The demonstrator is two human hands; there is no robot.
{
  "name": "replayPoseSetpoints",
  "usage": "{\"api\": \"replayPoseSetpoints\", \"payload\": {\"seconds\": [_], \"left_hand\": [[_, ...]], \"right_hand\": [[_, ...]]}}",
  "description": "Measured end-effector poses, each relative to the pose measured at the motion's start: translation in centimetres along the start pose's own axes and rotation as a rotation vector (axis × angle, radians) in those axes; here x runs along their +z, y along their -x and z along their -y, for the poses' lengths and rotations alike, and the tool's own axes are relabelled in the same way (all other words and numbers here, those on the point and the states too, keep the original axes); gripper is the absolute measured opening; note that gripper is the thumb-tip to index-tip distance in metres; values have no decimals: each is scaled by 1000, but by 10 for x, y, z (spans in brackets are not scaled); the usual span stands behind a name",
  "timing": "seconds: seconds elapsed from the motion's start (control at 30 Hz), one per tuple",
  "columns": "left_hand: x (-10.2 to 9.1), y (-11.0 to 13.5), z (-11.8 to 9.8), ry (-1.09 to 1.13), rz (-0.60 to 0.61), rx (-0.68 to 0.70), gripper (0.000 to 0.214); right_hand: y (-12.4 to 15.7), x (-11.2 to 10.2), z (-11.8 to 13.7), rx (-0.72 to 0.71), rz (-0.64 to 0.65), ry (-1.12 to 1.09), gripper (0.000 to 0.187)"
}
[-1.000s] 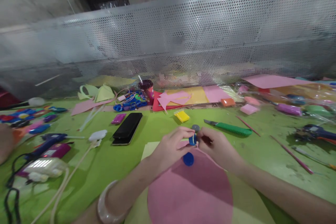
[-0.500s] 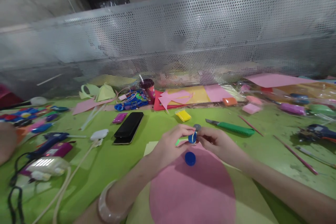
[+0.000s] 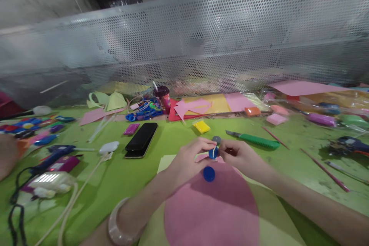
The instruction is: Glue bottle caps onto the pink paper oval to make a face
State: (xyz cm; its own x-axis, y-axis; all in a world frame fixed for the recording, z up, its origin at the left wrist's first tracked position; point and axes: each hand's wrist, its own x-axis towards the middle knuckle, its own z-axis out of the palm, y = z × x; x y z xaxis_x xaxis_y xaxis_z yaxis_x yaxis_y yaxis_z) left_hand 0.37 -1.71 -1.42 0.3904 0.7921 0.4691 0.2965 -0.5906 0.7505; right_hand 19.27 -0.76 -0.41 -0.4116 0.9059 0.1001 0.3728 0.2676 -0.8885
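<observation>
Between the thumb and fingers of my left hand (image 3: 190,157) is a small blue bottle cap (image 3: 213,153), tilted on its edge, with a thin pale strip along it. Against the cap's right side, my right hand (image 3: 240,157) has its fingertips pinched together; what they hold is hidden. A second blue cap (image 3: 209,174) lies flat just below, on a large pink paper circle (image 3: 211,211). Under the circle is pale yellow paper (image 3: 273,219). Just beyond my fingers sits a grey round piece (image 3: 216,139).
Beyond my hands lie a green craft knife (image 3: 258,140) with its blade out, a yellow packet (image 3: 201,126) and a phone (image 3: 141,140). Glue guns rest at left (image 3: 60,155) and right (image 3: 353,144). Cords run down the left. Another person's hand (image 3: 7,155) shows at the left edge.
The held cap has shifted slightly right and turned a little in my fingers. Both hands stay close together over the pink circle.
</observation>
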Motion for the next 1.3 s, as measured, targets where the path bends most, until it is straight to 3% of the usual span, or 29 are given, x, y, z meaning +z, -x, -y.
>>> {"api": "replayPoseSetpoints", "payload": {"seconds": [0.37, 0.53, 0.9, 1.3], "left_hand": [[5, -3, -6, 347, -63, -289, 26], [5, -4, -9, 449, -92, -341, 29], [3, -8, -3, 525, -60, -386, 31], [5, -11, 1, 650, -95, -454, 26]], "right_hand": [[2, 9, 0, -10, -134, 20, 11], [6, 10, 3, -47, -212, 69, 11], [7, 11, 4, -147, -230, 88, 12], [7, 11, 9, -74, -243, 68, 10]]}}
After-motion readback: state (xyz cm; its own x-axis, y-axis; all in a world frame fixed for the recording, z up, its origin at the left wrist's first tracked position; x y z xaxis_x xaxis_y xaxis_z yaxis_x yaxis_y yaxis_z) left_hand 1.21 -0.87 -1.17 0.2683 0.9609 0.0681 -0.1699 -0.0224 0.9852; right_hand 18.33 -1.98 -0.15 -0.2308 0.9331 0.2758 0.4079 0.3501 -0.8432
